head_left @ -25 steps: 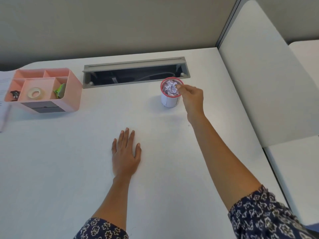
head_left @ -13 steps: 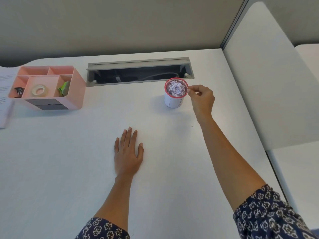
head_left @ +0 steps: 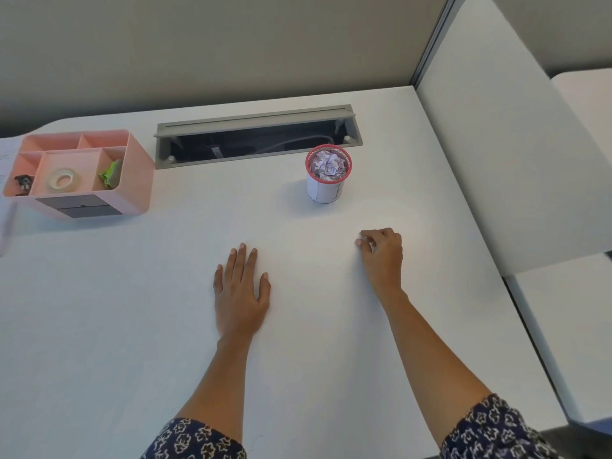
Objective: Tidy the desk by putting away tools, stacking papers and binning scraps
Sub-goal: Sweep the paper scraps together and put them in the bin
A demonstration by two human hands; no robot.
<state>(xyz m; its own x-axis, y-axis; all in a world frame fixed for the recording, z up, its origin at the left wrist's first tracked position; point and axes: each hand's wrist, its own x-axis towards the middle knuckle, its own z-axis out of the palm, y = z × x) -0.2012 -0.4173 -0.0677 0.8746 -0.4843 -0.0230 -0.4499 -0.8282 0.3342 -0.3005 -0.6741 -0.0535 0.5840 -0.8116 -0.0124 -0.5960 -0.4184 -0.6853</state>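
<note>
grey cable tray [head_left: 255, 122] sunk in the white worktop [head_left: 99, 326] near its back edge. lid is up along the rear side, opening is dark w/ a pale cable [head_left: 298, 143] and a small white label [head_left: 215, 150] inside. a white peg sits at each front corner. behind the worktop is a plain beige partition [head_left: 215, 44]. on the rt, a white divider panel [head_left: 496, 144] w/ a rounded top corner stands along the worktop's edge, meeting the partition at a grey metal post [head_left: 433, 38]. past the divider is a 2nd white desk [head_left: 563, 326], w/ another white surface [head_left: 586, 94] further back.
</note>
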